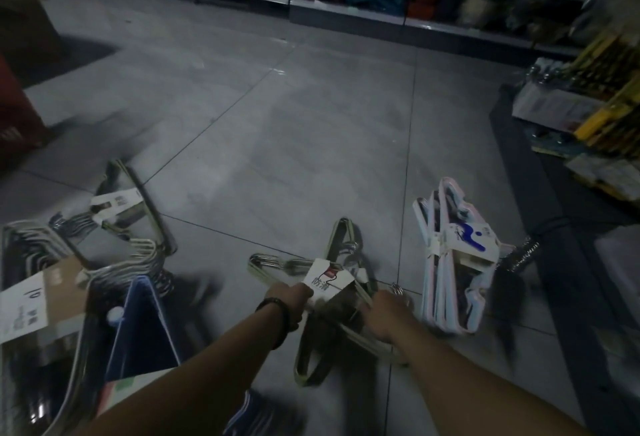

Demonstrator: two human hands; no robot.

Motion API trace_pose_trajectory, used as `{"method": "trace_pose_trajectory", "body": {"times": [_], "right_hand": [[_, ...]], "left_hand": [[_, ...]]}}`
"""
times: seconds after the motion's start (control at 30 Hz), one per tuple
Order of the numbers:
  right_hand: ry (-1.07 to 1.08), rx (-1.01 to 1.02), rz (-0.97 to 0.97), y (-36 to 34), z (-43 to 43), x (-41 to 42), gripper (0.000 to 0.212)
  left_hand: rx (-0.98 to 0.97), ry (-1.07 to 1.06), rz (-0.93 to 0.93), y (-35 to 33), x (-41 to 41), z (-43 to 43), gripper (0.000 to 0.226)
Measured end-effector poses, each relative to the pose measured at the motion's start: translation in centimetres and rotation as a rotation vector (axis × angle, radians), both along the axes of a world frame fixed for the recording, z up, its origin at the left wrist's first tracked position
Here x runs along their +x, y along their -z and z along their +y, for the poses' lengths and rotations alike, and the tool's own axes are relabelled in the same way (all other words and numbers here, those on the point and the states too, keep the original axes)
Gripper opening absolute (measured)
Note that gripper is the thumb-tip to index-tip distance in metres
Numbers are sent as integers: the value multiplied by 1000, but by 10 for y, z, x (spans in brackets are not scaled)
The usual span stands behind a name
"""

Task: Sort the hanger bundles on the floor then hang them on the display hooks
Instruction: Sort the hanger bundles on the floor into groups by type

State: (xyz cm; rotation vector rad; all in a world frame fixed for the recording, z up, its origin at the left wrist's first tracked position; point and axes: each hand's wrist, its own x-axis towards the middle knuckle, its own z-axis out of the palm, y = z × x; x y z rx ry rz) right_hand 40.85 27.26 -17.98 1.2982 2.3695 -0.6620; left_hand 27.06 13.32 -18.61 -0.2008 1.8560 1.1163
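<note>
Hands both down on the green hanger bundle (332, 293), which lies on the floor (277, 131) at bottom centre. Left hand (289, 300) closed on it just under its white label (327, 280); right hand (382, 314) closed on the wires at its right side. Pale bundle (450, 262) stands just right of the green bundle, not touching; another labelled bundle (128, 210) lies well left of it, w/ a mixed heap (86, 297) nearer. Risk, imo: hooks near the green bundle snag when it's lifted, dragging neighbours; paper label may tear if pulled on.
</note>
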Motion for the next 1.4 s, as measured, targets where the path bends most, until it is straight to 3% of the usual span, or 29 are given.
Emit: {"method": "trace_pose_trajectory", "body": {"times": [0.1, 0.17, 0.23, 0.4, 0.57, 0.67, 0.8, 0.87, 0.93, 1.03, 1.13, 1.23, 1.33, 1.4], "right_hand": [[91, -17, 132, 2, 3, -6, 47], [118, -8, 158, -1, -2, -11, 50], [172, 21, 220, -5, -11, -20, 55], [378, -49, 497, -20, -45, -39, 44], [316, -234, 652, -11, -45, -9, 37], [573, -226, 683, -3, -18, 7, 34], [940, -414, 674, 34, 11, 12, 33], [1024, -508, 706, 43, 15, 12, 28], [1012, -545, 667, 37, 9, 14, 20], [948, -495, 532, 55, 11, 15, 25], [849, -489, 427, 87, 28, 15, 39], [931, -657, 494, 64, 16, 15, 21], [898, -849, 535, 58, 7, 13, 21], [845, -870, 527, 58, 2, 3, 18]], "left_hand": [[105, -136, 32, -10, -7, -6, 29], [159, -156, 61, -20, -7, -5, 45], [204, -54, 65, -38, -4, 0, 50], [265, 57, 168, -62, -12, 23, 28], [134, 181, 323, -55, -22, 29, 40], [46, 313, 405, -39, -13, 29, 41], [6, 350, 352, -19, 6, 38, 35], [-46, 354, 346, -7, 13, 44, 32], [-121, 402, 458, 1, 16, 49, 31], [-290, 506, 638, 3, 18, 55, 34], [-380, 524, 618, 11, 17, 55, 37], [-345, 536, 628, 26, 19, 49, 30], [-311, 532, 656, 31, 19, 48, 25], [-313, 540, 652, 30, 18, 49, 28]]}}
